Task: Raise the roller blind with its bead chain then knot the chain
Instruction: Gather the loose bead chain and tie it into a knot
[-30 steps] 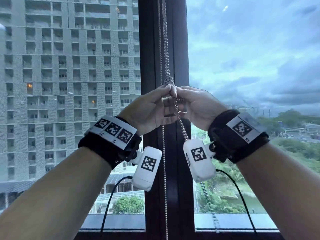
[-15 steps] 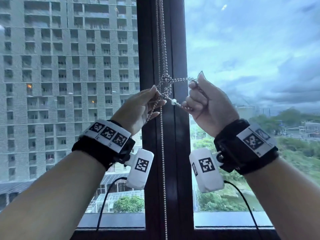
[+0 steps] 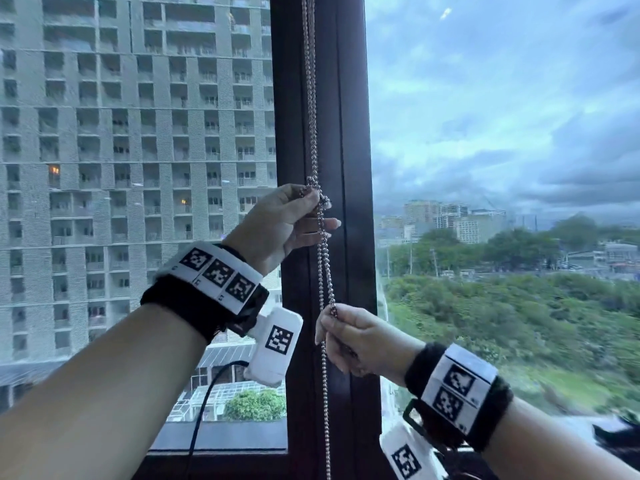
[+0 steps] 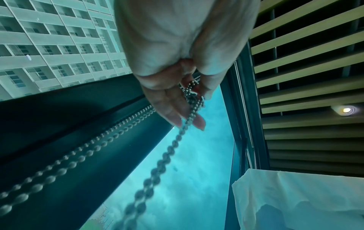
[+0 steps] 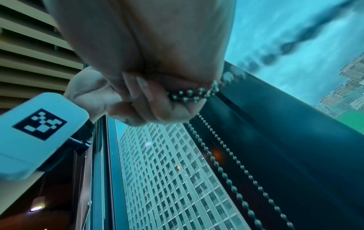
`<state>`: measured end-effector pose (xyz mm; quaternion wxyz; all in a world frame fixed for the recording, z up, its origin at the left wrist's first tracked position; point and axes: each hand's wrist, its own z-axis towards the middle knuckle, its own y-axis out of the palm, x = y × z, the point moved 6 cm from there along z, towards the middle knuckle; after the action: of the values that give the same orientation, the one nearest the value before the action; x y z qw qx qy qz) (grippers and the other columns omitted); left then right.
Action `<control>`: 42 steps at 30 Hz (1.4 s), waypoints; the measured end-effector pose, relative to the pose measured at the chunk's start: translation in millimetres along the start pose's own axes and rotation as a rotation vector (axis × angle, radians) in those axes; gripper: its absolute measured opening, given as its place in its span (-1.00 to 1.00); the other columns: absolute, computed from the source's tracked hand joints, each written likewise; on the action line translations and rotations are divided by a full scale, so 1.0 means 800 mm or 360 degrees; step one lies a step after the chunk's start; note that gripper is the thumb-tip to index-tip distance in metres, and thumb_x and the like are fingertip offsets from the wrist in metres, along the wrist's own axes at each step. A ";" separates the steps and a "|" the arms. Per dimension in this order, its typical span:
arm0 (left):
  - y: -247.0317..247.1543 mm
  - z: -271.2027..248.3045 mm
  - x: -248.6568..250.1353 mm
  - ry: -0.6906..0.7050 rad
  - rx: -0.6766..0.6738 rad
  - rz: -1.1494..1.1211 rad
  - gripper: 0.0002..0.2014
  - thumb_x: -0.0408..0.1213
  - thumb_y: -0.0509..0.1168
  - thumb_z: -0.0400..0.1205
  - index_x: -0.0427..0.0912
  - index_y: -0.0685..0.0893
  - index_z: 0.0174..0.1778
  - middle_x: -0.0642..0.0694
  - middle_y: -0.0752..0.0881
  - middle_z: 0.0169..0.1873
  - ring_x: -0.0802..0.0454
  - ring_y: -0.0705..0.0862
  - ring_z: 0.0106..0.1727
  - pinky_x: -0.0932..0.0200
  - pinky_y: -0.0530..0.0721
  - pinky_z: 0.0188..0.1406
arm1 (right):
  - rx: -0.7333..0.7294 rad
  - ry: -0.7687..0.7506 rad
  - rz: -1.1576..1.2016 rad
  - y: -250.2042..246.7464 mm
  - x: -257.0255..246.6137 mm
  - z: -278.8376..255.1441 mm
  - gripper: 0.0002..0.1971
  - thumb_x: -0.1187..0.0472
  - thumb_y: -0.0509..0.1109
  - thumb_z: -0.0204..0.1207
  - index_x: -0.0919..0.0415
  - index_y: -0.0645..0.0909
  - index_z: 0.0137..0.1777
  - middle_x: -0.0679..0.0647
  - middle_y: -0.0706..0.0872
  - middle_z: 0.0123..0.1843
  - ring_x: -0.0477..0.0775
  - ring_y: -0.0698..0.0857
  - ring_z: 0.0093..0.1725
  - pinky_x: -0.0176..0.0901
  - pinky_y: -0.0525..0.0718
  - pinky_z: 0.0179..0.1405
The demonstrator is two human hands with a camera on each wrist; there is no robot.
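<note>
Knot-cinch step: left hand [image 3: 282, 223] pinches knot [image 3: 320, 195], right hand [image 3: 349, 336] grips chain [image 3: 323, 265] below. Next: pull tight w/o slipping.

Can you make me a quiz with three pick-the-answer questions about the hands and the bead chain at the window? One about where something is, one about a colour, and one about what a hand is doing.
1. Where is the right hand compared with the left hand?
A. Above it
B. Below it
C. Level with it

2. What colour is the window frame behind the chain?
A. White
B. Yellow
C. Dark brown

3. What is the left hand doing?
A. Pinching the knot in the chain
B. Lying flat on the glass
C. Hanging empty

Answers:
1. B: in the head view the right hand grips the chain lower down than the left hand.
2. C: the window frame is a dark brown upright post.
3. A: its fingertips hold the knot, a bunched lump of beads.
</note>
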<state>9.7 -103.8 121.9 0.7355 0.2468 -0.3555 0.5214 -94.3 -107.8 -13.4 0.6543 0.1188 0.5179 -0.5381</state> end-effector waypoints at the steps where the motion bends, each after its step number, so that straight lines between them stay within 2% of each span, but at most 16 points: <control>1: 0.003 -0.002 0.000 0.0010 0.0017 -0.0036 -0.89 -0.35 0.17 0.71 -0.18 0.53 -0.13 -0.08 0.73 -0.29 0.03 0.82 -0.31 0.15 0.78 -0.32 | 0.0030 -0.0014 0.0005 0.001 0.001 0.001 -0.73 0.22 0.06 0.74 0.21 0.47 -0.18 -0.01 0.52 -0.66 -0.13 0.28 -0.76 -0.39 0.23 -0.80; 6: 0.008 -0.009 -0.009 -0.0055 0.0005 -0.0079 -0.92 -0.41 0.29 0.63 -0.20 0.52 -0.02 -0.20 0.76 -0.23 0.09 0.79 -0.42 0.21 0.79 -0.31 | -0.0063 0.0115 -0.0116 0.016 0.012 -0.002 -0.76 0.20 0.08 0.73 0.20 0.51 -0.12 -0.01 0.64 -0.56 -0.13 0.46 -0.71 -0.32 0.38 -0.72; 10: 0.002 -0.010 -0.025 -0.0095 0.0072 -0.0040 -0.95 -0.32 0.25 0.66 -0.21 0.59 -0.07 -0.12 0.78 -0.33 0.23 0.57 -0.62 0.38 0.59 -0.62 | 0.0094 0.0106 -0.0398 -0.002 0.006 -0.002 -0.84 0.12 0.19 0.67 0.11 0.52 0.15 -0.01 0.73 -0.08 -0.07 0.69 -0.17 -0.24 0.66 -0.16; 12: -0.001 -0.011 -0.029 -0.0084 0.0079 0.0088 -0.87 -0.25 0.25 0.67 -0.19 0.64 -0.13 -0.08 0.75 -0.38 0.23 0.45 -0.65 0.38 0.44 -0.68 | 0.0355 -0.0095 -0.0526 -0.025 -0.017 0.003 -0.69 0.10 0.28 0.61 0.10 0.44 0.33 -0.05 0.64 0.06 -0.11 0.64 -0.02 -0.26 0.66 -0.01; 15: 0.000 -0.015 -0.029 -0.0035 0.0025 0.0349 -0.79 -0.17 0.24 0.68 -0.19 0.72 -0.13 -0.02 0.58 -0.50 0.19 0.35 -0.63 0.36 0.32 -0.70 | 0.0911 -0.0579 -0.0609 -0.059 -0.080 -0.001 -0.65 0.26 0.35 0.55 0.13 0.41 0.30 0.06 0.56 0.14 -0.02 0.62 0.06 -0.23 0.67 0.04; 18: 0.006 -0.018 -0.025 0.0002 -0.0010 0.0519 -0.71 -0.12 0.23 0.68 -0.20 0.78 -0.12 0.00 0.46 -0.54 0.18 0.32 -0.61 0.32 0.30 -0.65 | 0.1178 -0.1051 -0.1343 -0.062 -0.142 -0.005 -0.50 0.40 0.37 0.33 0.17 0.48 0.31 0.08 0.53 0.25 0.04 0.53 0.27 -0.07 0.56 0.29; 21: 0.009 -0.020 -0.020 -0.0014 -0.0046 0.0559 -0.65 -0.15 0.23 0.69 -0.06 0.71 -0.42 -0.04 0.43 -0.53 0.19 0.29 -0.64 0.28 0.27 -0.60 | 0.0969 -0.1098 -0.2122 -0.049 -0.164 0.012 -0.46 0.34 0.34 0.28 0.12 0.55 0.33 0.07 0.57 0.38 0.11 0.39 0.52 0.04 0.36 0.47; 23: 0.009 -0.020 -0.017 -0.0046 -0.0099 0.0531 -0.61 -0.20 0.22 0.69 -0.06 0.59 -0.50 -0.05 0.43 -0.54 0.19 0.27 -0.66 0.26 0.27 -0.59 | 0.0841 -0.1101 -0.2371 -0.049 -0.165 0.022 -0.57 0.31 0.34 0.31 0.10 0.62 0.23 0.03 0.65 0.31 0.13 0.40 0.55 0.09 0.34 0.48; 25: 0.007 -0.022 -0.015 -0.0066 -0.0176 0.0494 -0.65 -0.24 0.20 0.70 -0.11 0.60 -0.44 0.01 0.44 -0.58 0.18 0.25 -0.66 0.25 0.27 -0.58 | 0.0781 -0.1140 -0.2537 -0.049 -0.164 0.028 -0.70 0.28 0.34 0.37 0.12 0.67 0.11 0.03 0.72 0.18 0.15 0.47 0.51 0.13 0.39 0.46; 27: 0.004 -0.026 -0.014 -0.0043 -0.0246 0.0501 -0.78 -0.29 0.15 0.71 -0.27 0.59 -0.20 0.05 0.46 -0.60 0.19 0.23 -0.65 0.25 0.26 -0.58 | 0.0744 -0.1139 -0.2617 -0.049 -0.167 0.032 -0.82 0.21 0.33 0.43 0.15 0.67 -0.01 0.06 0.75 0.06 0.18 0.58 0.41 0.16 0.50 0.37; 30: -0.012 -0.028 -0.011 0.0068 -0.0218 0.0470 -0.91 -0.42 0.15 0.69 -0.23 0.55 -0.01 0.00 0.53 -0.52 0.18 0.27 -0.63 0.31 0.26 -0.63 | 0.0750 -0.1032 -0.2503 -0.057 -0.176 0.034 -0.89 0.14 0.30 0.43 0.17 0.59 -0.19 0.08 0.71 -0.20 0.22 0.68 0.07 0.03 0.64 0.00; 34: -0.023 -0.024 0.005 0.0236 -0.0209 0.0615 -0.77 -0.45 0.17 0.50 -0.10 0.61 -0.40 0.01 0.57 -0.49 0.20 0.31 -0.58 0.32 0.26 -0.56 | 0.0856 -0.0760 -0.1857 -0.078 -0.188 0.037 -0.79 0.21 0.34 0.42 0.15 0.39 -0.39 -0.06 0.41 -0.48 0.02 0.47 -0.30 -0.19 0.29 -0.27; 36: -0.019 -0.019 0.018 0.0362 -0.0131 0.0922 -0.72 -0.47 0.15 0.52 -0.16 0.70 -0.39 0.04 0.63 -0.48 0.24 0.44 -0.55 0.37 0.40 -0.49 | 0.0922 -0.0664 -0.1465 -0.086 -0.192 0.040 -0.79 0.22 0.36 0.40 0.19 0.44 -0.41 -0.05 0.41 -0.52 -0.08 0.37 -0.46 -0.15 0.32 -0.37; 38: -0.015 -0.010 0.032 0.0513 0.0007 0.1136 -0.69 -0.51 0.13 0.57 -0.20 0.77 -0.28 -0.05 0.72 -0.37 0.07 0.58 -0.45 0.23 0.55 -0.40 | 0.0938 -0.0606 -0.1030 -0.092 -0.194 0.046 -0.77 0.22 0.39 0.42 0.16 0.47 -0.43 -0.02 0.47 -0.52 -0.07 0.39 -0.51 -0.18 0.39 -0.43; 39: -0.013 -0.005 0.038 0.0570 0.0067 0.1193 -0.68 -0.49 0.13 0.59 -0.18 0.79 -0.22 -0.08 0.73 -0.34 -0.08 0.53 -0.47 0.15 0.50 -0.45 | 0.0940 -0.0590 -0.0771 -0.096 -0.195 0.048 -0.74 0.23 0.40 0.44 0.13 0.46 -0.45 0.01 0.51 -0.52 -0.02 0.43 -0.49 -0.17 0.41 -0.45; 42: -0.006 0.011 0.049 0.0613 0.0144 0.1226 -0.73 -0.43 0.11 0.65 -0.29 0.75 -0.08 -0.10 0.56 -0.47 0.06 0.27 -0.59 0.25 0.23 -0.64 | 0.0883 -0.0574 -0.0005 -0.106 -0.196 0.054 -0.72 0.29 0.34 0.54 0.12 0.47 -0.41 0.04 0.55 -0.51 0.09 0.56 -0.44 -0.21 0.47 -0.53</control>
<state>19.6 -88.6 158.1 0.5287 0.0262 -0.2546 0.8093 -122.5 -80.7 166.1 0.6773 0.1945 0.2276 -0.6720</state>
